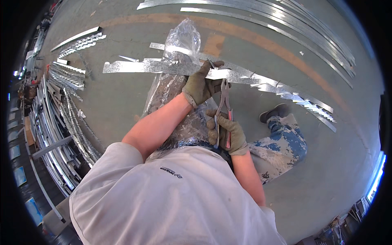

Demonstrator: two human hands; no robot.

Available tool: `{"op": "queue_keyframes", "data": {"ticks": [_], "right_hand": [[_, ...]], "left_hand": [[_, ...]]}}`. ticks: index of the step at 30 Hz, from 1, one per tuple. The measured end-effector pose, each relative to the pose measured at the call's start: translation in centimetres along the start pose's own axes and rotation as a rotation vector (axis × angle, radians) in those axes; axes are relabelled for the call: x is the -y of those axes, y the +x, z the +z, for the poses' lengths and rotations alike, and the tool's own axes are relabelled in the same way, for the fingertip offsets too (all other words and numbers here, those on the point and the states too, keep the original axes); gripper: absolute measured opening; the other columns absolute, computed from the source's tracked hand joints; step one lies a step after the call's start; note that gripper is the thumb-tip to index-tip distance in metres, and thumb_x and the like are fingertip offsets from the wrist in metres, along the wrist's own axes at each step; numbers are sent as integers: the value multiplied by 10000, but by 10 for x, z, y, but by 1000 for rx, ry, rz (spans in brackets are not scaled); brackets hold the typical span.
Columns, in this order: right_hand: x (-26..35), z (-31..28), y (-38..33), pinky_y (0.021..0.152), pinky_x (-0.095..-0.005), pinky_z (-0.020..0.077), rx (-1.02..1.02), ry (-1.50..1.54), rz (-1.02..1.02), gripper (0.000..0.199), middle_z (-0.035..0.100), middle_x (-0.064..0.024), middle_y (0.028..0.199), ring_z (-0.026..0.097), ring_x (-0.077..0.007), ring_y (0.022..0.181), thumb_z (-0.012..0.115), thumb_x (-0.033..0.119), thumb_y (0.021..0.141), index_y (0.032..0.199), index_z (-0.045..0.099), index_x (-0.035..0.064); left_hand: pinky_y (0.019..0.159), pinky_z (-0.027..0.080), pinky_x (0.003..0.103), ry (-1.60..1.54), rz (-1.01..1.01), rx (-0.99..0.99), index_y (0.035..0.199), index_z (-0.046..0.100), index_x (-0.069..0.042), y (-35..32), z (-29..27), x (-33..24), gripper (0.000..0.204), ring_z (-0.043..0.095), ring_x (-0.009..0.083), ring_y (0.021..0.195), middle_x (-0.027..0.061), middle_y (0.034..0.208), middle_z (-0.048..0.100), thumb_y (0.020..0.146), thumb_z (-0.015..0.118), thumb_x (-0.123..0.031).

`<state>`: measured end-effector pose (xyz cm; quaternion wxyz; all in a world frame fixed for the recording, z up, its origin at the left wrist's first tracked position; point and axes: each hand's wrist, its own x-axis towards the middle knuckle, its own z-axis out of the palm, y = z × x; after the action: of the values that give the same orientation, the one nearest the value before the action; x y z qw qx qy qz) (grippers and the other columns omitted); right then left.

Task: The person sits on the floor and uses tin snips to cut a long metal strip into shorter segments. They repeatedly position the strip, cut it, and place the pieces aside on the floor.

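My left hand (200, 86), in an olive work glove, is closed on a long shiny sheet-metal strip (130, 67) that runs crosswise in front of me. In my right hand (232, 134), gloved alike, is a pair of grey pliers (223, 98) with red on the handles. Their jaws point away from me and meet the strip's near edge just right of my left hand; whether they bite into it is too small to tell. Toward its right end the strip bundle (302, 100) shows jagged, bent tabs. Beneath my left forearm lies a bulky clear plastic wrap (163, 92).
Long metal strips (261, 12) lie on the green floor at the far side. Stacked metal profiles (51, 134) and serrated strips (73, 77) are on the left. My shoe (274, 112) and camouflage trouser leg (281, 143) extend to the right.
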<state>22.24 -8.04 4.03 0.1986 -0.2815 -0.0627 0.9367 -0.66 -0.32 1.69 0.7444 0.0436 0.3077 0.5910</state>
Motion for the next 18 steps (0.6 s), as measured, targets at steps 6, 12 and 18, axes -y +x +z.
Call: {"op": "queue_keyframes", "data": {"ticks": [6,12,18], "right_hand": [[0,11,-6,632,-421,618,-119,-149,-25,358,799,-126,1002,769,-249,719,685,214,1158,1426,696,-23],[-14,25,4,642,-437,629,-416,-483,-115,321,797,-150,982,770,-260,736,728,186,1138,1363,710,-43],[-2,14,2,596,-436,629,-272,-246,-79,325,802,-181,986,766,-295,678,742,206,1128,1336,701,-41]], "left_hand": [[1058,660,564,33,4,53,1562,587,-73,5,-10,6,505,802,413,1156,197,1420,744,1246,447,-441],[1041,664,547,40,12,19,1576,590,-91,5,-9,11,507,807,391,1141,191,1397,755,1242,461,-450],[1033,666,511,54,-31,-87,1526,637,-93,4,-4,3,480,815,327,1136,153,1390,771,1237,492,-448]]}}
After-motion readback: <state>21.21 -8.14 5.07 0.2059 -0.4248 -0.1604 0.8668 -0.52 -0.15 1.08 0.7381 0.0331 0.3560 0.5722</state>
